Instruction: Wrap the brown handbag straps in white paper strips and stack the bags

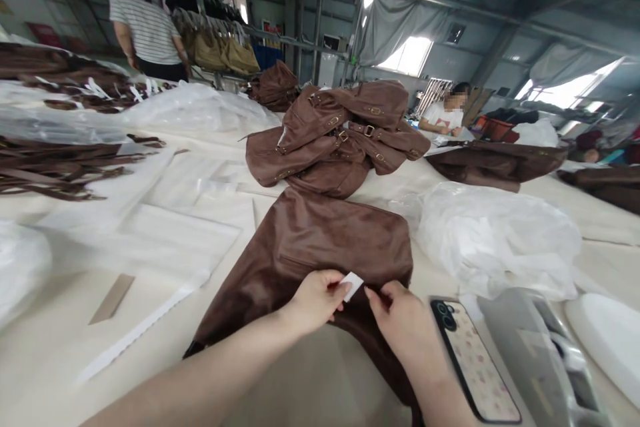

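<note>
My left hand (323,300) pinches a small white tag (353,285) between thumb and fingers, above a brown leather bag (345,233) that lies flat in front of me. Close to the tag's right side is my right hand (397,313), its fingers curled with the thumb and index tip near each other. Whether anything sits between those right fingertips I cannot make out. The near part of the bag is partly covered by both hands and forearms.
Several brown bags with buckles (340,133) are heaped beyond. To the left lie brown straps (65,167) and white sheets (185,233). A phone (475,360) and crumpled clear plastic (495,240) are at the right. Two people (150,33) stand or work farther back.
</note>
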Demonstrator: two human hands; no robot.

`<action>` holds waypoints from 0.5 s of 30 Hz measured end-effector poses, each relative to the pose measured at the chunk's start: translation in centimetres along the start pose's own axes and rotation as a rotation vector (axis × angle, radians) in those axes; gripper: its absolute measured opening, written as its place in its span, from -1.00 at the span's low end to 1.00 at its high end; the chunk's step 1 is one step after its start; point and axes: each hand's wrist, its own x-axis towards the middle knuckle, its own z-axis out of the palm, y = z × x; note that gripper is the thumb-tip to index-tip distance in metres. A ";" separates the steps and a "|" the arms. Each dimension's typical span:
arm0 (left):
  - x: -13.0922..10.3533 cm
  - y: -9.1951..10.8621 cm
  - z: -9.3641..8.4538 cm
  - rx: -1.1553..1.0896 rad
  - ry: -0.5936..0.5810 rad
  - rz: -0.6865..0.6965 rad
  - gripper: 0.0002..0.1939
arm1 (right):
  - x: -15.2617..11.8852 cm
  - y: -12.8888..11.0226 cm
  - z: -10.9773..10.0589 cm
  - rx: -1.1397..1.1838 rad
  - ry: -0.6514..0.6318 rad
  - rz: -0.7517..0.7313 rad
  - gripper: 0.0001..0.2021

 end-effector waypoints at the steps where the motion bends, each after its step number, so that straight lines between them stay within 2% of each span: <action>1: 0.1 -0.2 0.2 0.002 -0.004 0.004 -0.71 | 0.2 -0.1 0.5 -0.077 -0.046 0.010 -0.78; 4: 0.1 -0.8 0.6 0.040 0.002 -0.019 -0.76 | 0.6 -0.4 2.0 -0.213 -0.132 -0.022 -0.89; 6: 0.0 -1.1 0.7 0.067 0.001 -0.026 -0.77 | 0.6 -0.4 2.4 -0.207 -0.159 -0.051 -0.89; 10: 0.0 -1.3 0.7 0.088 -0.004 -0.008 -0.80 | 0.2 0.0 2.1 -0.077 -0.175 -0.118 -0.82; 15: -0.1 -1.4 0.6 0.083 0.025 0.005 -0.83 | -0.5 0.1 1.6 0.115 -0.170 -0.329 -0.80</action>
